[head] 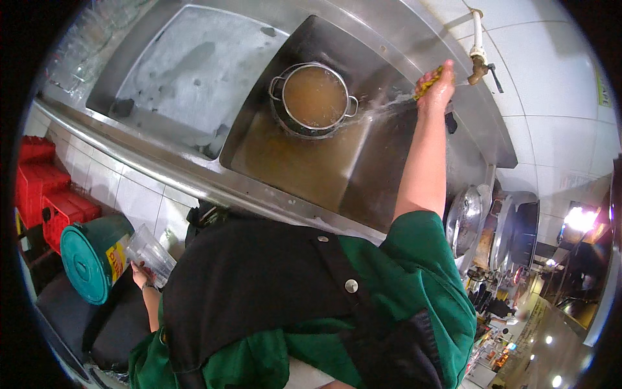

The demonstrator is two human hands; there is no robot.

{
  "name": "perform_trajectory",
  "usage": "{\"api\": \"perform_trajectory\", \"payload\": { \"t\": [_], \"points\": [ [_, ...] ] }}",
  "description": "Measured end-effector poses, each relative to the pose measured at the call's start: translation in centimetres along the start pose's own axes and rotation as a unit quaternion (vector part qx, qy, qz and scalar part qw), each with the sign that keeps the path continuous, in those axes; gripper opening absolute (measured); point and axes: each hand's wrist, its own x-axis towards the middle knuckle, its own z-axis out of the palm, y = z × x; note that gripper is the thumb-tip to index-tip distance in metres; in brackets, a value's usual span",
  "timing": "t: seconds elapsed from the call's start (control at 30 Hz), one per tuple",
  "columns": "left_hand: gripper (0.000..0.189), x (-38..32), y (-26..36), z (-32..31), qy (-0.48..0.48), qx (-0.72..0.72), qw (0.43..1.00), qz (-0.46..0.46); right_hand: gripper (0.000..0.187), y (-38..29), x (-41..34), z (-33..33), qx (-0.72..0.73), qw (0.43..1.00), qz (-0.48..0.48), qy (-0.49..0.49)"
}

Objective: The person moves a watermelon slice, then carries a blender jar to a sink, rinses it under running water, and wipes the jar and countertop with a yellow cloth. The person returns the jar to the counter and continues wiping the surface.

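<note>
My right hand (437,92) is closed around a yellow sponge (427,89), just below the outlet of a wall tap (478,70). Water streams from the hand down into a stainless steel sink basin (291,165). Inside the basin stands a two-handled metal pot (315,97), full of cloudy brown water. Far to the left, my left hand (141,274) grips a clear plastic container (151,253), tilted and held beside a green lidded bucket (87,262). Its fingers are partly hidden by the container.
A second steel basin (194,73) adjoins on the left, with clear glassware (82,48) beyond it. Red plastic crates (43,180) are stacked at left near black bins (68,311). Metal pans and lids (469,219) stand at right. Another person (510,318) is in the distant kitchen.
</note>
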Motion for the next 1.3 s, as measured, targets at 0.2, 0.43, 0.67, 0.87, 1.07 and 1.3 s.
{"api": "perform_trajectory", "payload": {
  "t": [0.2, 0.43, 0.67, 0.87, 1.07, 1.3],
  "points": [
    [0.055, 0.2, 0.5, 0.4, -0.031, 0.011, 0.999, 0.007, 0.034, 14.0, -5.8, -5.6, -0.369, 0.925, -0.092, 0.008],
    [0.053, 0.3, 0.3, -0.1, -0.025, 0.029, 0.999, -0.005, 0.027, 17.5, -9.2, -11.8, -0.304, 0.951, 0.046, 0.025],
    [0.052, 2.4, 4.6, 2.5, -0.041, 0.081, 0.996, 0.02, 0.027, -10.0, -5.4, -5.8, -0.383, 0.883, -0.24, 0.127],
    [0.051, 2.5, 6.8, 4.1, -0.058, 0.099, 0.993, 0.035, 0.043, -12.5, -10.3, -3.6, -0.325, 0.927, -0.181, -0.046],
    [0.05, 3.0, 7.6, 4.2, -0.061, 0.114, 0.991, 0.041, 0.038, -10.6, -14.4, -20.2, -0.8, 0.596, -0.015, -0.069],
    [0.05, 3.4, 7.7, 4.2, -0.061, 0.118, 0.991, 0.037, 0.073, -2.3, -21.8, -31.7, -0.832, 0.51, 0.194, -0.101]
  ]
}}
